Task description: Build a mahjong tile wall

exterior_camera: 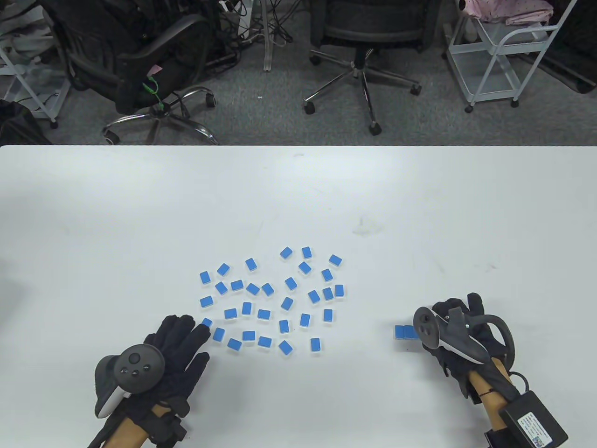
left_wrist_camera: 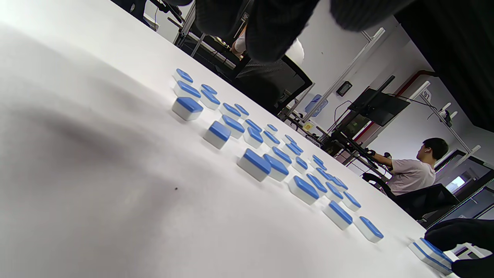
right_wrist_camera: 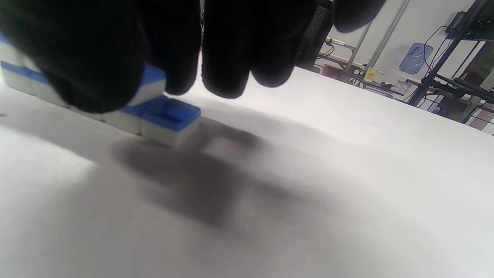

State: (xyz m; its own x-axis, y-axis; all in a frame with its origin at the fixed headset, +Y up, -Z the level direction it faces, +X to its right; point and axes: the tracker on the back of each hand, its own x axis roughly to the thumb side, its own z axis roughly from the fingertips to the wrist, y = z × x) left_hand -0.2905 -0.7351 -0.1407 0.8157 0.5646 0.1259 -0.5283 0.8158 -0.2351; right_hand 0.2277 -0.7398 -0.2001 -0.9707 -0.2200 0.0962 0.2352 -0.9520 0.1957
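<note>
Blue-backed loose tiles (exterior_camera: 269, 298) mostly lie scattered; my right hand (exterior_camera: 459, 336) pinches one tile onto a short started row (exterior_camera: 404, 332). My left hand (exterior_camera: 175, 354) rests flat, holding nothing.

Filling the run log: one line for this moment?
left hand: open beside loose tiles | right hand: setting tile on row
</note>
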